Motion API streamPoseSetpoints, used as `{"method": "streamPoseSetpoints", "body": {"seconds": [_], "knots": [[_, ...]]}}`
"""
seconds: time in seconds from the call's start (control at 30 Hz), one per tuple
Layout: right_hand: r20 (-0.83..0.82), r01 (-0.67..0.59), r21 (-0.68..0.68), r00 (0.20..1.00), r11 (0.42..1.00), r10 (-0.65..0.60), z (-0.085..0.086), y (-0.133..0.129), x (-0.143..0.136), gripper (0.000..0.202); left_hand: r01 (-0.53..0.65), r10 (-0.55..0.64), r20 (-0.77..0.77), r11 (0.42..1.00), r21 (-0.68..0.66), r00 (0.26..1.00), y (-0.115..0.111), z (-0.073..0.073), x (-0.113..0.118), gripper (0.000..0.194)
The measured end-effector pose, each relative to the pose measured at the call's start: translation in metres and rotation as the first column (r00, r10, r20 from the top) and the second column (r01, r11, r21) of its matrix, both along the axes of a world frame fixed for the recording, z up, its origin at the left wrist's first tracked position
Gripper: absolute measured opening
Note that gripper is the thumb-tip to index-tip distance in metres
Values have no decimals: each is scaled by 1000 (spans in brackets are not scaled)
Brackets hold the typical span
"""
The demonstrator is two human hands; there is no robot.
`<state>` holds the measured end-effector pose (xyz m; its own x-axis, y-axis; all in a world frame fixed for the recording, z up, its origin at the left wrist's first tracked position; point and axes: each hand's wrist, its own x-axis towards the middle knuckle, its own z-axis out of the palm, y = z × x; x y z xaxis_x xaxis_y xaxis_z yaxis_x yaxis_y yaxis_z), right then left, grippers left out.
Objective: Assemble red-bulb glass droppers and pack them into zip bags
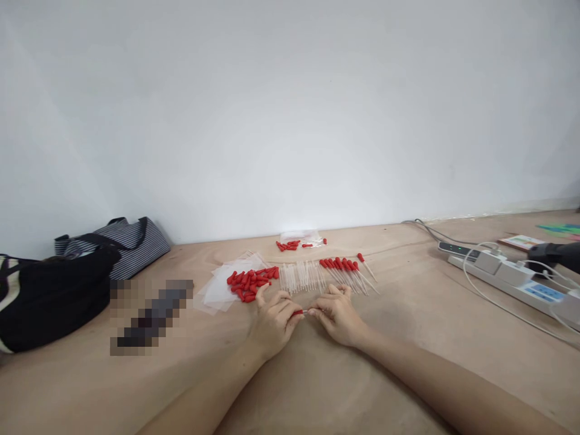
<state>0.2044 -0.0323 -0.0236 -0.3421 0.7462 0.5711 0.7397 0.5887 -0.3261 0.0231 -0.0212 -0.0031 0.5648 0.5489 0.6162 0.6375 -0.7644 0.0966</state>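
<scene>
Near the middle of the table, my left hand (272, 321) pinches a small red rubber bulb (297, 312). Opposite it, my right hand (339, 315) grips a thin clear dropper tube (306, 312) whose end meets the bulb's mouth; how far it goes in I cannot tell. Just beyond my left hand lies a pile of red rubber bulbs (248, 283). A row of loose clear tubes (301, 277) lies beyond both hands. Past my right hand are several droppers (347, 269) with red bulbs on their tubes, and one dropper (368, 267) lies slightly apart.
Clear plastic bags (212, 293) lie under and beside the bulb pile. More bulbs (287, 246) sit by another bag near the wall. At left are a striped bag (136, 241), a black bag (54, 302) and a pixelated dark object (154, 314). A power strip (534, 291) with cables stands right.
</scene>
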Motion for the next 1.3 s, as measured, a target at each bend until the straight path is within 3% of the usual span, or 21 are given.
{"method": "streamPoseSetpoints", "body": {"seconds": [0.2, 0.33, 0.8, 1.3], "knots": [[65, -41, 236, 998, 971, 26, -1, 6, 14, 12, -37, 35, 36, 998, 44, 999, 3, 4, -3, 11], [29, -3, 298, 1000, 954, -6, -2, 5, 16, 16, -14, 11, 34, 995, 100, 999, 6, -1, -5, 12], [71, -40, 221, 997, 974, 24, -5, 3, 9, 17, -82, 85, -36, 994, 75, 996, 0, -7, -3, 15], [83, -98, 76, 992, 992, 92, -2, 6, 10, 19, -55, 55, -28, 998, 28, 998, 2, -8, -3, 11]]}}
